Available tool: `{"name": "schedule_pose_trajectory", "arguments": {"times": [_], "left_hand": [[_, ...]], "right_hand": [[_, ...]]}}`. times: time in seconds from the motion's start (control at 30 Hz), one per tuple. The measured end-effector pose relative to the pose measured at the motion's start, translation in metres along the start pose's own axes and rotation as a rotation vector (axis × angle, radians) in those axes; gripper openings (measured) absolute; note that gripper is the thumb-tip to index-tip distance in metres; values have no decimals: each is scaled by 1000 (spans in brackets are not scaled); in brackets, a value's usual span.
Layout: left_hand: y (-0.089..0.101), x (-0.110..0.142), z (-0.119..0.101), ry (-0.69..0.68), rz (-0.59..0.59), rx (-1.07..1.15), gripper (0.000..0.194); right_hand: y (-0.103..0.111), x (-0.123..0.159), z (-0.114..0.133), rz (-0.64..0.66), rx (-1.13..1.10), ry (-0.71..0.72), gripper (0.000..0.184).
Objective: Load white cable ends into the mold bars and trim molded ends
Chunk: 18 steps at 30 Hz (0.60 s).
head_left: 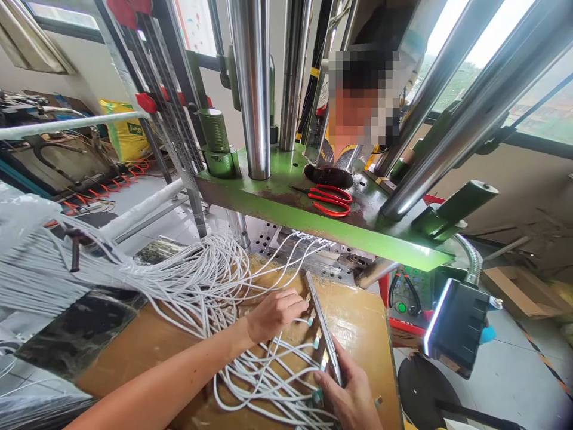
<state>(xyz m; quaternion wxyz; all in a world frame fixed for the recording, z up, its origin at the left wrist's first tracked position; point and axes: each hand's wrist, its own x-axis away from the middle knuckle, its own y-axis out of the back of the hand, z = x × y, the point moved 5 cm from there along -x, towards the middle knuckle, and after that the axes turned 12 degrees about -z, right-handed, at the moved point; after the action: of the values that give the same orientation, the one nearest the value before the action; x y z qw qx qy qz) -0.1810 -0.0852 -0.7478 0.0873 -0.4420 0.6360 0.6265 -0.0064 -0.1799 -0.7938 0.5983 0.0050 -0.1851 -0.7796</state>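
Observation:
My right hand (351,388) grips the near end of a long, narrow metal bar (326,331), thumb on one side and fingers on the other. The bar is tilted over the brown work board (358,316). Curled by the bar's far part is my left hand (280,313), its fingers pinched together; what sits between the fingertips is hidden. White cables (264,373) run to the bar's left side, where several small connectors with teal parts (316,342) show. A larger bundle of white cables (210,269) lies behind my left forearm.
Ahead stands a press with a green plate (277,200) and steel columns (253,89); red-handled pliers (331,200) rest on the plate. Cables enter the metal mould (304,245) below. A lamp (456,328) and a control box (407,292) are at right. Another person is behind the press.

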Motion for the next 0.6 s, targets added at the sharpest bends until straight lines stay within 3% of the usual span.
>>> {"name": "schedule_pose_trajectory", "arguments": {"times": [0.1, 0.17, 0.27, 0.37, 0.43, 0.5, 0.6], "left_hand": [[-2, -9, 4, -4, 87, -34, 19], [-2, -20, 9, -4, 134, -81, 3], [-7, -34, 15, -26, 197, -82, 49], [-15, -42, 15, -58, 283, -34, 55], [-17, -47, 14, -42, 323, -14, 45], [-13, -52, 18, 29, 288, -19, 36], [2, -54, 43, 305, 82, -183, 58]], "right_hand": [[6, -2, 9, 17, 65, 27, 70], [15, -5, 13, 33, 132, 87, 67], [31, -8, 21, 40, 396, 232, 61], [37, -19, 44, 57, 835, 410, 44], [28, -40, 74, 26, 986, 573, 32], [9, -77, 111, -71, 966, 742, 31], [-35, -147, 157, -241, 892, 875, 37]]}}
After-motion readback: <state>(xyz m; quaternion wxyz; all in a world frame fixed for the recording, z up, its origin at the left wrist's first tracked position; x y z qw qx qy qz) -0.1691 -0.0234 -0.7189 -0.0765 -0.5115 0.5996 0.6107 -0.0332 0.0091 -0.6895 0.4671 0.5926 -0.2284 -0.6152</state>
